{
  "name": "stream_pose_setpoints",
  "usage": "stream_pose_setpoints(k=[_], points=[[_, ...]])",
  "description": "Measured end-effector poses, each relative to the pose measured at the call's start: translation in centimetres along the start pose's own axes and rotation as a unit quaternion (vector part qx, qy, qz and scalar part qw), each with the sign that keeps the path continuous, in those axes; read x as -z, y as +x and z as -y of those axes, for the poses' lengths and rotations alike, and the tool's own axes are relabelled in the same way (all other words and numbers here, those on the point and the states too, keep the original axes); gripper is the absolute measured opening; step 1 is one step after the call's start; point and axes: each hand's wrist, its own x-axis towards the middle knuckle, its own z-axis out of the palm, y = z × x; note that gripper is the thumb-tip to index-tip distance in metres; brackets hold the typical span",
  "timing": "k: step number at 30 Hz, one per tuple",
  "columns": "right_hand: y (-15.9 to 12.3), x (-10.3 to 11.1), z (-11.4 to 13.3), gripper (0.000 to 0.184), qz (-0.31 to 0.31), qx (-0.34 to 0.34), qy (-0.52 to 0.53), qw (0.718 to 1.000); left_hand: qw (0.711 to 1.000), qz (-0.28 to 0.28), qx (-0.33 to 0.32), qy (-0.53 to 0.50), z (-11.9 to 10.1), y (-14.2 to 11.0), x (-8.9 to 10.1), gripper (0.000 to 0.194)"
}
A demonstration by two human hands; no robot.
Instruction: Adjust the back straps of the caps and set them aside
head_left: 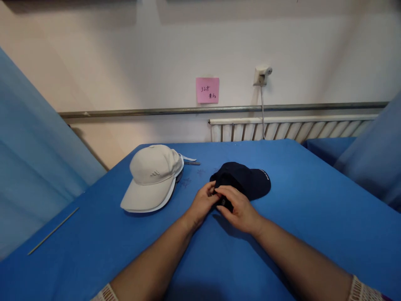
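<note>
A dark navy baseball cap lies on the blue-covered table, its brim pointing right with small white lettering along the edge. My left hand is closed on the near left side of this cap, around its back strap area. From the right, my right hand grips the same part, thumb below and fingers above. A small round fastener shows between the hands. My fingers hide much of the strap. To the left sits a stack of caps, with a light beige cap on top and a white brim under it.
A thin stick lies at the table's left. Behind the blue table are a wall pipe, a radiator, a plugged socket and a pink note. Blue curtains hang at both sides.
</note>
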Motion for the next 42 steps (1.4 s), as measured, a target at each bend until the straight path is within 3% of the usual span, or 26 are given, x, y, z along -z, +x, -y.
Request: stream_pose_setpoints(k=[2,5,7,9,12,16,18,21,22,24,30,34,39,42], points=[[0.0,0.3,0.4,0.046,-0.006,0.011,0.003,1.000,0.999,-0.015,0.004,-0.044,-0.5,0.3,0.4,0.048],[0.0,1.3,-0.6,0.032,-0.123,-0.011,-0.007,0.992,0.993,-0.045,-0.007,-0.105,-1.8,0.8,1.7,0.051],[0.1,2.2,-2.5,0.024,-0.229,-0.081,-0.040,0.969,0.987,-0.075,-0.017,-0.142,-2.8,1.1,2.8,0.048],[0.1,3.2,-4.9,0.025,-0.280,-0.215,-0.080,0.932,0.981,-0.090,-0.011,-0.171,-3.5,1.4,4.1,0.047],[-0.1,4.2,-8.1,0.028,-0.256,-0.429,-0.015,0.866,0.971,-0.100,0.014,-0.217,-3.9,1.8,5.4,0.051],[-0.5,4.1,-9.2,0.024,-0.201,-0.493,0.125,0.837,0.960,-0.071,0.043,-0.269,-3.6,2.1,5.8,0.053],[-0.6,3.9,-8.8,0.026,-0.172,-0.535,0.288,0.776,0.958,-0.048,0.051,-0.279,-3.5,2.1,5.6,0.050],[-0.4,3.9,-8.0,0.024,-0.147,-0.590,0.470,0.640,0.955,-0.038,0.065,-0.288,-3.6,2.0,5.5,0.045],[-0.2,4.0,-7.8,0.022,-0.146,-0.600,0.497,0.609,0.953,-0.044,0.069,-0.291,-3.7,2.0,5.6,0.042],[0.2,4.3,-7.5,0.020,-0.175,-0.595,0.535,0.573,0.948,-0.066,0.071,-0.304,-3.8,2.1,5.9,0.038],[1.2,4.6,-6.2,0.023,-0.342,-0.476,0.579,0.566,0.911,-0.207,0.058,-0.353,-2.6,3.0,5.7,0.021],[1.1,3.2,-5.4,0.022,-0.364,-0.461,0.583,0.561,0.919,-0.183,0.132,-0.323,-1.1,2.6,3.5,0.016],[1.1,2.9,-5.3,0.022,-0.385,-0.417,0.595,0.569,0.906,-0.227,0.123,-0.336,-1.1,1.7,2.3,0.011],[1.2,3.0,-5.0,0.023,-0.388,-0.402,0.595,0.577,0.918,-0.173,0.145,-0.327,-1.1,1.2,1.8,0.007]])
